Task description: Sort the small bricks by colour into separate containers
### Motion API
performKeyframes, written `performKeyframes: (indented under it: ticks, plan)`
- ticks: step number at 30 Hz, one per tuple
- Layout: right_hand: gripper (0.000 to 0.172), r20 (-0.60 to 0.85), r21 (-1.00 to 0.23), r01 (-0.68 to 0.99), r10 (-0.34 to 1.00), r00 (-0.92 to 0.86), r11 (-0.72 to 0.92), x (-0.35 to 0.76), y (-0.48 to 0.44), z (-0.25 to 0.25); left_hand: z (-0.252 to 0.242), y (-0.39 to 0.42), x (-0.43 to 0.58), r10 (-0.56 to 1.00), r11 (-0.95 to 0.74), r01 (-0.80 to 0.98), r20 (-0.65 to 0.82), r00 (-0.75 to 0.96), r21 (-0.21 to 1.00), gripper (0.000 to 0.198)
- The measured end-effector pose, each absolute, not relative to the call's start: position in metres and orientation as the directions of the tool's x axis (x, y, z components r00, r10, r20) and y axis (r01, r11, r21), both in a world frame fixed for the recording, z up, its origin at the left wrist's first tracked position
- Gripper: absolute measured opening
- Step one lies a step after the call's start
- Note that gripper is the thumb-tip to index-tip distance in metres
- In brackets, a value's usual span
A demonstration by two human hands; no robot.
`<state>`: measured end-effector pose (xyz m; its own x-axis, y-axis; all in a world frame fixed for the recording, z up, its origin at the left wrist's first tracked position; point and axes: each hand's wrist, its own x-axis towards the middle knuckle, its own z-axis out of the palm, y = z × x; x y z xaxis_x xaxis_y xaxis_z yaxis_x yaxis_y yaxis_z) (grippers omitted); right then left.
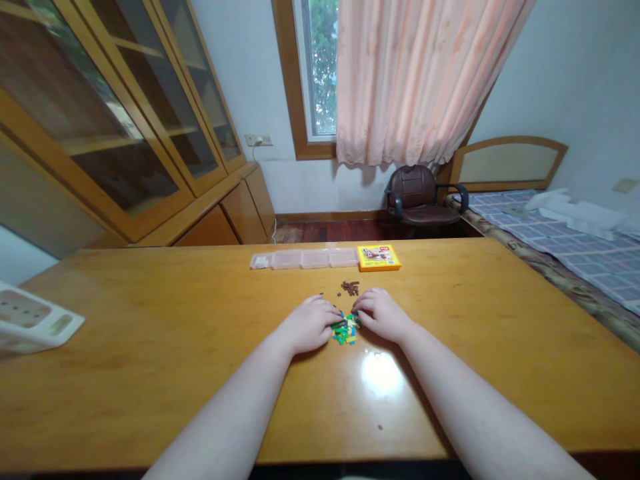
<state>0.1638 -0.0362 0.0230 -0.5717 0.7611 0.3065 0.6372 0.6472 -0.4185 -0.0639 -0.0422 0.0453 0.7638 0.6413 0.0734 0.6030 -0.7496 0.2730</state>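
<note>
A small heap of tiny coloured pieces (pixel 345 331), green, yellow and blue, lies on the wooden table (pixel 150 347) between my hands. My left hand (pixel 310 323) rests on the table just left of the heap, fingers curled and tips touching it. My right hand (pixel 381 313) sits just right of it, fingers bent and pinched together at the heap's top edge. What the fingertips hold is too small to make out. A separate little pile of brown pieces (pixel 350 288) lies just beyond the hands.
A clear plastic compartment box (pixel 304 259) and a yellow box (pixel 379 257) lie at the table's far edge. A white perforated basket (pixel 30 323) sits at the left edge. Beyond stand a brown chair (pixel 420 197), a wooden cabinet (pixel 125 133) and a bed (pixel 575 247).
</note>
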Motion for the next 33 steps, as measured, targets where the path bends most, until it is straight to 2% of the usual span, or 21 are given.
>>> performKeyframes:
  ticks: [10,15,19,27,33]
  plan:
    - [0.016,0.310,-0.441,0.589,0.731,-0.608,0.677,0.162,-0.037,0.024,0.039,-0.036,-0.065,0.762,-0.644,0.735,0.094,0.641,0.211,0.036]
    - [0.025,0.270,-0.459,0.543,0.693,-0.668,0.703,0.161,-0.041,0.027,0.041,-0.036,-0.065,0.810,-0.585,0.788,0.097,0.578,0.193,0.028]
    - [0.026,0.223,-0.438,0.581,0.709,-0.669,0.686,0.159,-0.041,0.025,0.043,-0.037,-0.064,0.771,-0.634,0.741,0.114,0.626,0.220,0.029]
    - [0.025,0.299,-0.432,0.687,0.811,-0.502,0.585,0.160,-0.033,0.015,0.045,-0.040,-0.064,0.683,-0.718,0.633,0.117,0.721,0.290,0.031]
    - [0.027,0.282,-0.401,0.685,0.794,-0.539,0.608,0.161,-0.035,0.018,0.032,-0.036,-0.064,0.694,-0.710,0.657,0.095,0.714,0.254,0.037]
